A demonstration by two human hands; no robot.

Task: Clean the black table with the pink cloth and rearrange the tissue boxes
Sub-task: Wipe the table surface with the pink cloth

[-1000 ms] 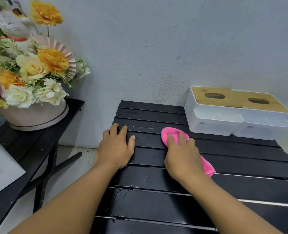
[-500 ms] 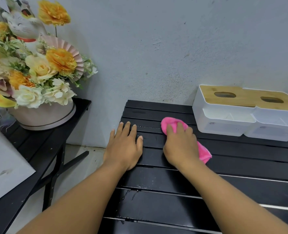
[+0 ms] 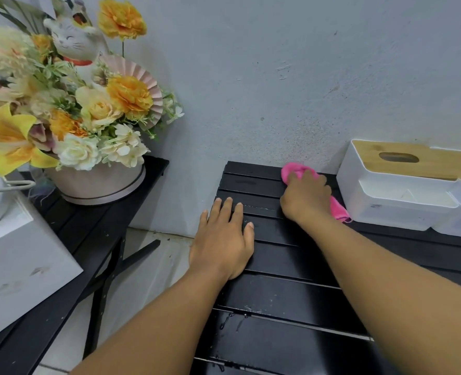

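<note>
left hand [image 3: 224,239]: released, flat on tabletop [image 3: 278,307]
right hand [image 3: 306,197]: grasping pink cloth [image 3: 291,170]
risk: a wide wipe may shove the tissue boxes [image 3: 397,190] just beside

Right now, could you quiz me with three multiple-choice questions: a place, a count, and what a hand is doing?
1. Where is the pink cloth?
A. At the far edge of the black slatted table, by the wall.
B. On a chair.
C. In a bucket.
2. How many white tissue boxes with wooden lids show?
A. One.
B. Two.
C. Four.
3. What is the left hand doing?
A. Gripping a box.
B. Lying flat on the table.
C. Holding a cup.
Answers: 1 A, the right hand holds it beside the wall; 2 B, two stand side by side at right; 3 B, its fingers lie straight on the slats.
</note>
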